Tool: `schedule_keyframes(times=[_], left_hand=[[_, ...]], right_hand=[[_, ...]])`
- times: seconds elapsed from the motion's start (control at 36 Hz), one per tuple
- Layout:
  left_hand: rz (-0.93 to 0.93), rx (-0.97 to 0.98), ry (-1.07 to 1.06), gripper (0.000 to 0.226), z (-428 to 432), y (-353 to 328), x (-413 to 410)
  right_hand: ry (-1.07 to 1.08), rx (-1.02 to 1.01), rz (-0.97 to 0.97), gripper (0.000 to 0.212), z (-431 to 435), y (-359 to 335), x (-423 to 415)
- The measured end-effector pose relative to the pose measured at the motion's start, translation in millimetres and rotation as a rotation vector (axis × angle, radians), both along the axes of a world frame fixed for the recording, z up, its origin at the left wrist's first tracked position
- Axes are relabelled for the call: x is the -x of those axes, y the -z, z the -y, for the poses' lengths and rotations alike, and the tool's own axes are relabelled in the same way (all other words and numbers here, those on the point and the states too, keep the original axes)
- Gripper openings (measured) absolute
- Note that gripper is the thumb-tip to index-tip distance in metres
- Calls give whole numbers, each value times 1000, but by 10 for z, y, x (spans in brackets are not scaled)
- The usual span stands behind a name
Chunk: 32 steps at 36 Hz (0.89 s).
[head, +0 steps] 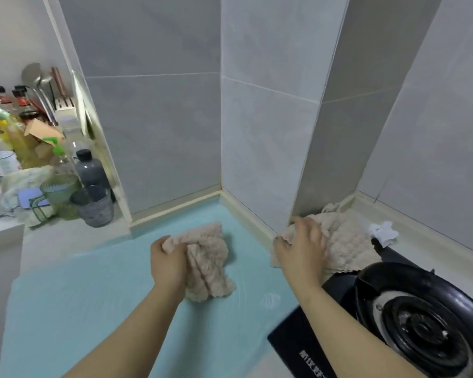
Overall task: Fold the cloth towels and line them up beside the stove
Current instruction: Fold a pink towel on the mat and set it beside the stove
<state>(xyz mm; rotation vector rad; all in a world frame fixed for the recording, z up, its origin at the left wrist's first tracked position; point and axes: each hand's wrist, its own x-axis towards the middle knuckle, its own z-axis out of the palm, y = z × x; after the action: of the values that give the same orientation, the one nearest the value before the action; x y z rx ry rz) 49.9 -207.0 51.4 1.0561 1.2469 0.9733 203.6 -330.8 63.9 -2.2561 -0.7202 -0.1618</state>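
Note:
A crumpled beige towel (209, 264) lies on the pale blue mat (93, 304) in the middle of the counter. My left hand (168, 264) grips its upper left corner. A pile of more beige towels (347, 245) sits to the right, against the wall corner and partly over the back edge of the black stove (410, 320). My right hand (302, 248) grips the left side of that pile, fingers curled into the cloth.
Bottles, a grey cup (94, 207), a green-handled glass cup (56, 197) and utensils crowd the counter at the left. A small white cloth (384, 231) lies behind the stove. Grey tiled walls close the back.

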Motion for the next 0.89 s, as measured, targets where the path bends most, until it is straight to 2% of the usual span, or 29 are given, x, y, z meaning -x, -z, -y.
schedule_keyframes(times=[0.06,0.08,0.14,0.19,0.25,0.31,0.39,0.44,0.5,0.53,0.56,0.61,0.69,0.75,0.81,0.83,0.89], left_hand=[[-30,-44,112,45,-101,-1,-14],[-46,-48,207,52,-124,5,-32],[-154,-91,342,64,-127,46,-83],[-382,-212,379,69,-128,91,-128],[-563,-359,417,73,-107,117,-161],[-648,-472,514,80,-87,142,-195],[-725,-527,724,89,-50,139,-226],[-628,-463,791,84,-60,128,-223],[-412,-425,724,43,-80,125,-206],[-358,-428,644,20,-90,112,-193],[-336,-421,554,10,-117,91,-172],[-297,-365,395,17,-190,59,-118],[-276,-296,138,19,-254,-56,-75],[-260,-264,-117,14,-283,-135,-73],[-175,-214,-350,7,-333,-207,-82],[-92,-188,-396,3,-361,-232,-87],[107,-147,-307,17,-384,-250,-114]], right_hand=[[94,184,-119,71,0,56,-161],[117,234,-189,74,3,105,-236],[111,228,-271,56,8,195,-350],[71,118,-291,30,-31,231,-377],[1,-20,-336,21,-86,194,-290],[-128,-139,-454,17,-160,72,-125],[-454,-175,-627,30,-280,-107,121],[-626,-129,-655,38,-321,-204,216],[-711,-183,-717,39,-332,-281,238],[-719,-248,-779,37,-322,-307,232],[-693,-324,-820,34,-308,-322,210],[-509,-440,-757,29,-271,-286,125],[-35,-453,-471,17,-172,-105,-57],[145,-263,-326,12,-93,26,-212],[128,86,-246,28,-13,147,-356],[78,233,-243,37,18,195,-415],[-3,444,-262,54,71,257,-507]])
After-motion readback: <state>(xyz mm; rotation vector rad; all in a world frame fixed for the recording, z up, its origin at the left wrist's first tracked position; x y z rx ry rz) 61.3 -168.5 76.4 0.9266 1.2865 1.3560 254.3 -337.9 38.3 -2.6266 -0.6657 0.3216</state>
